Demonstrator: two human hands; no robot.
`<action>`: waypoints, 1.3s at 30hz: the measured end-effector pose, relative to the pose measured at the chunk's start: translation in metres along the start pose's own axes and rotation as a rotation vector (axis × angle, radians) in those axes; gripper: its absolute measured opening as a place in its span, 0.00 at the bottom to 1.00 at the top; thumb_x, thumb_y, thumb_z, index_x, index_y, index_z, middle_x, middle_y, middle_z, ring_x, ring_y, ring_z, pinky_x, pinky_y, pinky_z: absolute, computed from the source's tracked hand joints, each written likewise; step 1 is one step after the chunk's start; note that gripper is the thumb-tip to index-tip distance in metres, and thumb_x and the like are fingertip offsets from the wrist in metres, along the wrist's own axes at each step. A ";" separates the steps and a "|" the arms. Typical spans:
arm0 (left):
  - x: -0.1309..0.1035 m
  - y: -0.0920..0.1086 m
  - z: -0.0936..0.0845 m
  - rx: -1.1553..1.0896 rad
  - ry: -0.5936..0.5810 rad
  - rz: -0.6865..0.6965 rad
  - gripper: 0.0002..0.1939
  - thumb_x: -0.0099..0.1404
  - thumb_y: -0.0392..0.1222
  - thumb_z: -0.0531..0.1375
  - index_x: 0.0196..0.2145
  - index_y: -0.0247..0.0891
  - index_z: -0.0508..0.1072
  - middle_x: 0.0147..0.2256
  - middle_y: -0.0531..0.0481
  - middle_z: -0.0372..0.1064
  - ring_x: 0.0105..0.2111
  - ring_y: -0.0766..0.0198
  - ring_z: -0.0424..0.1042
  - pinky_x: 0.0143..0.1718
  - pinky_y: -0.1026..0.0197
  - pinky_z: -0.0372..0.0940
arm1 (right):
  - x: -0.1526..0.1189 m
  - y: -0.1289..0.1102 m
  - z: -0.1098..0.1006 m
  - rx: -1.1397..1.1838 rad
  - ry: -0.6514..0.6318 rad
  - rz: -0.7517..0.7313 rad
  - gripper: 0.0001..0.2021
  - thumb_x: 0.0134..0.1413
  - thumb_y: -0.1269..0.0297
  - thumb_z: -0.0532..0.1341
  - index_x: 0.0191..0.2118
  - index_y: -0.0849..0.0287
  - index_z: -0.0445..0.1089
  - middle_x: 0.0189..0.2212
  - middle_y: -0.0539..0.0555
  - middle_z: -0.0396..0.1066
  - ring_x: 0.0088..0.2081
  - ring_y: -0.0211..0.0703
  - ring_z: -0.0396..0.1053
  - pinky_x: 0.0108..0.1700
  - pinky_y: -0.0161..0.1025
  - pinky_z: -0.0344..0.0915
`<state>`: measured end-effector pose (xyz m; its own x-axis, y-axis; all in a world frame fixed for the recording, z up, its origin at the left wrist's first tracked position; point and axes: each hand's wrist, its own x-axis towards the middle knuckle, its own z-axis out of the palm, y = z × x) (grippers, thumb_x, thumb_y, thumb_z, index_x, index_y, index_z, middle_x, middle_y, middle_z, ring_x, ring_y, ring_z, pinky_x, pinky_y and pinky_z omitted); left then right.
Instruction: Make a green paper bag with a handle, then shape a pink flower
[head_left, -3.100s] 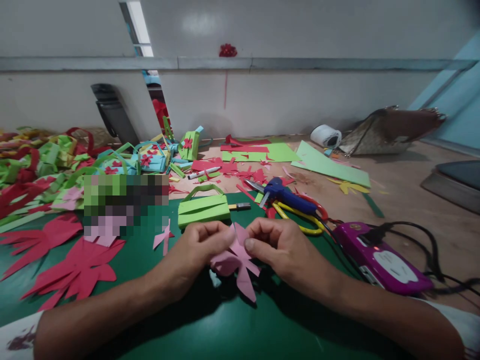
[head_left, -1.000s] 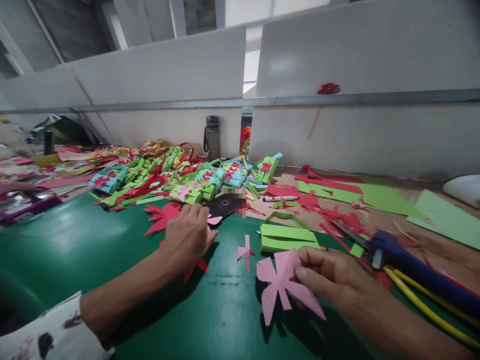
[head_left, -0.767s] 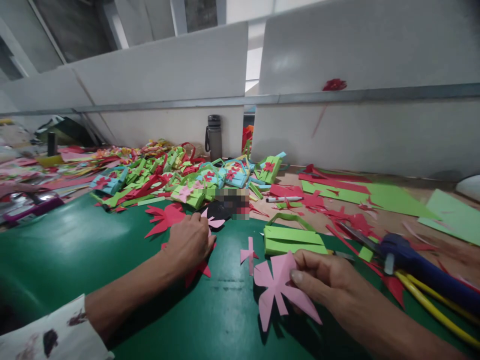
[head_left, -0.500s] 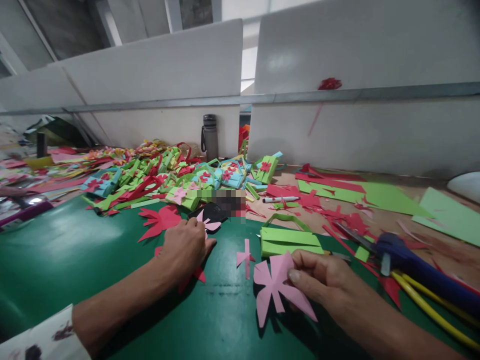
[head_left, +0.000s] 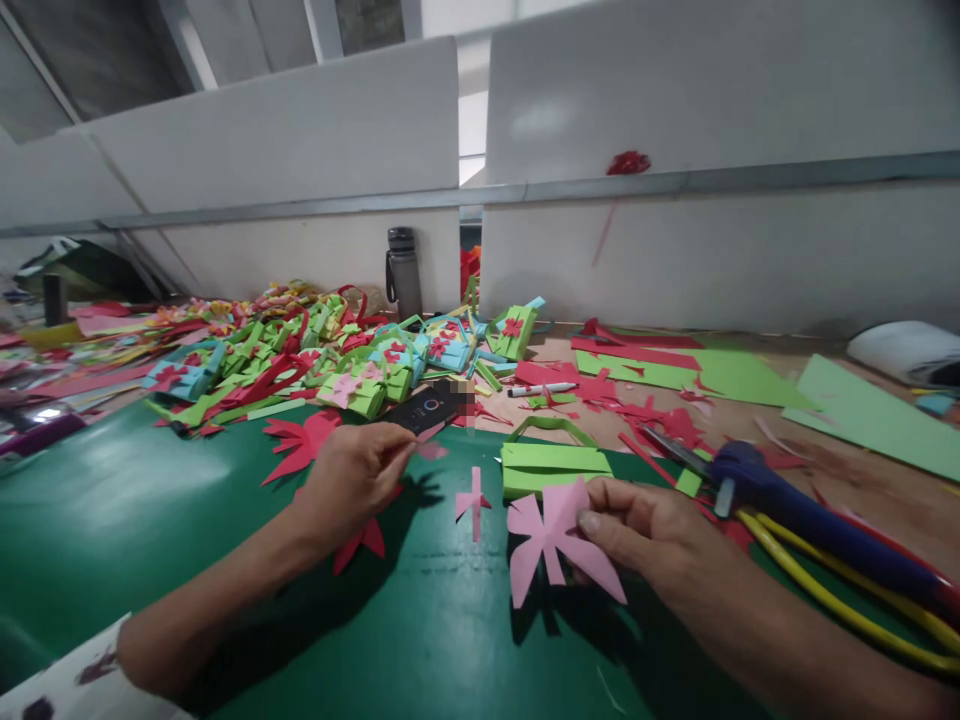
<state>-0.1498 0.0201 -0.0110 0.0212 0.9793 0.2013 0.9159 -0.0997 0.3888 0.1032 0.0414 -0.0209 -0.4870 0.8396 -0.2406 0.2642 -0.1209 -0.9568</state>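
Between the thumb and fingers of my right hand (head_left: 645, 525) is a large pink paper flower cutout (head_left: 551, 540), tilted up above the green mat (head_left: 465, 650). My left hand (head_left: 356, 475) pinches a smaller pink paper cutout (head_left: 433, 449), blurred and partly seen, just in front of a black phone (head_left: 416, 407). A small pink cross-shaped cutout (head_left: 474, 504) lies on the mat between my hands. Behind the large flower stands a green paper bag (head_left: 555, 470) with a handle. Red paper flowers (head_left: 304, 440) lie beside and partly under my left hand.
Large scissors (head_left: 757, 485) with blue and yellow handles lie at the right. A heap of small paper bags (head_left: 285, 350) fills the back left, near a grey bottle (head_left: 405, 275). Green sheets (head_left: 720, 380), red scraps and a marker (head_left: 541, 389) lie at the back right.
My left hand has lifted the small pink cutout off the area by the phone, and the phone's lit screen shows. The right hand still holds the large flower. The view has shifted slightly.
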 end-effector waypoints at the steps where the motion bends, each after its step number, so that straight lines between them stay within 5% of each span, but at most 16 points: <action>1: -0.001 0.005 0.000 -0.212 -0.023 -0.030 0.13 0.62 0.42 0.50 0.27 0.35 0.70 0.23 0.51 0.65 0.24 0.67 0.61 0.26 0.66 0.54 | -0.002 0.000 -0.001 0.014 0.005 -0.003 0.12 0.51 0.56 0.57 0.29 0.61 0.66 0.23 0.51 0.67 0.23 0.35 0.60 0.25 0.33 0.55; 5: -0.003 0.025 0.010 -0.812 -0.199 -0.207 0.10 0.57 0.43 0.57 0.25 0.34 0.67 0.18 0.58 0.56 0.18 0.73 0.53 0.20 0.69 0.49 | -0.011 0.004 -0.004 0.037 0.027 -0.003 0.10 0.50 0.59 0.57 0.31 0.61 0.67 0.23 0.51 0.67 0.24 0.36 0.62 0.25 0.33 0.56; 12: -0.005 0.052 0.029 -1.165 -0.354 -0.262 0.07 0.55 0.40 0.60 0.26 0.36 0.65 0.17 0.59 0.59 0.17 0.74 0.57 0.19 0.71 0.53 | -0.030 0.008 -0.014 0.037 0.118 -0.009 0.06 0.45 0.64 0.60 0.29 0.61 0.68 0.19 0.48 0.64 0.23 0.35 0.62 0.23 0.32 0.54; 21: 0.007 0.085 0.030 -1.195 -0.234 -0.063 0.01 0.52 0.33 0.62 0.26 0.33 0.72 0.21 0.54 0.69 0.21 0.73 0.64 0.24 0.71 0.59 | -0.042 0.014 -0.025 -0.039 0.103 -0.019 0.05 0.45 0.66 0.58 0.27 0.62 0.68 0.22 0.49 0.66 0.23 0.33 0.59 0.25 0.31 0.52; 27: 0.004 0.095 0.031 -1.100 -0.214 -0.110 0.02 0.49 0.32 0.64 0.25 0.31 0.74 0.25 0.48 0.74 0.27 0.65 0.72 0.31 0.66 0.65 | -0.049 0.011 -0.028 -0.007 0.111 -0.080 0.02 0.45 0.72 0.57 0.26 0.61 0.66 0.23 0.48 0.67 0.25 0.33 0.60 0.26 0.30 0.55; 32: 0.001 0.089 0.040 -1.108 -0.220 -0.115 0.04 0.52 0.37 0.63 0.26 0.33 0.72 0.23 0.53 0.71 0.23 0.71 0.67 0.25 0.70 0.61 | -0.048 0.018 -0.029 0.016 0.179 -0.117 0.01 0.45 0.70 0.60 0.27 0.61 0.66 0.22 0.47 0.65 0.24 0.32 0.59 0.26 0.30 0.55; 36: 0.000 0.085 0.046 -1.195 -0.252 -0.191 0.12 0.55 0.38 0.61 0.39 0.38 0.70 0.22 0.57 0.67 0.20 0.73 0.63 0.21 0.71 0.58 | -0.050 0.022 -0.028 -0.069 0.225 -0.156 0.02 0.48 0.70 0.58 0.28 0.60 0.65 0.22 0.47 0.65 0.24 0.33 0.61 0.25 0.30 0.57; 39: 0.000 0.082 0.049 -1.142 -0.269 -0.265 0.13 0.56 0.38 0.59 0.41 0.36 0.71 0.22 0.56 0.65 0.19 0.74 0.60 0.20 0.72 0.56 | -0.055 0.022 -0.028 -0.331 0.360 -0.391 0.04 0.51 0.73 0.56 0.29 0.59 0.66 0.26 0.49 0.70 0.29 0.36 0.67 0.30 0.32 0.62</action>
<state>-0.0547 0.0210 -0.0229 0.0934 0.9848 -0.1466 0.0235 0.1451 0.9891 0.1593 0.0075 -0.0244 -0.3041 0.9214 0.2421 0.3954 0.3533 -0.8478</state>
